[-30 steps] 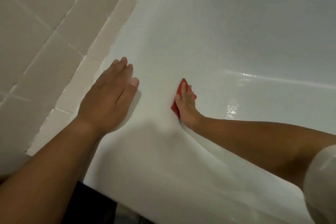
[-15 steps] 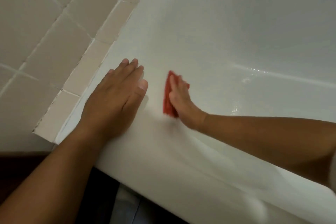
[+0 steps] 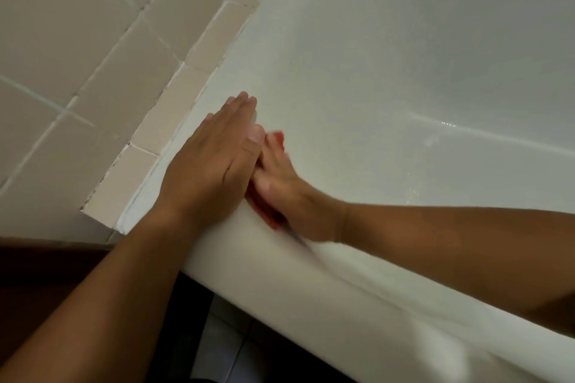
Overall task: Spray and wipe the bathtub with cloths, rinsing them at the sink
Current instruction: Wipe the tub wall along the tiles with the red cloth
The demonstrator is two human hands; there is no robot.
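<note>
Cloth [image 3: 278,137], red, pressed to tub [image 3: 404,71] under flat right hand [image 3: 280,186], left hand [image 3: 214,165] flat on tub at 9 o'clock

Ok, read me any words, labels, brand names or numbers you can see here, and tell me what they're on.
None: no writing, logo or number shows on the bathtub, the wall tiles or the red cloth.
</note>
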